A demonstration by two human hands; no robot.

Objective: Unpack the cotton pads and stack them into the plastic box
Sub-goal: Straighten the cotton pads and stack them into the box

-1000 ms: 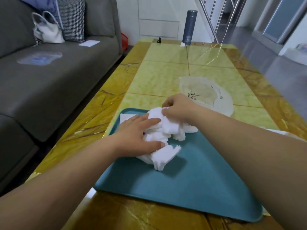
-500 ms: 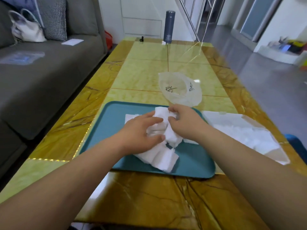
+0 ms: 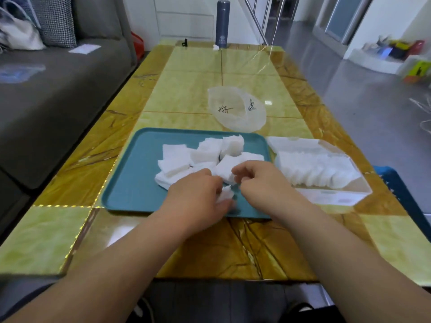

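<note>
Cotton pads (image 3: 182, 159) on teal tray (image 3: 130, 183), some gripped by left hand (image 3: 198, 199) and right hand (image 3: 263, 183) (plastic box (image 3: 338, 194) beside, bag (image 3: 235, 110) beyond)

Open tray (image 3: 130, 183) left, plastic box (image 3: 335, 198) crowding right

Two bare arms show at the near edge, one on the left and one on the right. The left hand (image 3: 198, 199) and the right hand (image 3: 265, 183) are bare too. A bit of dark cloth (image 3: 25, 297) peeks out under the left arm, in the near left corner. It is too blurry to tell what it is.
</note>
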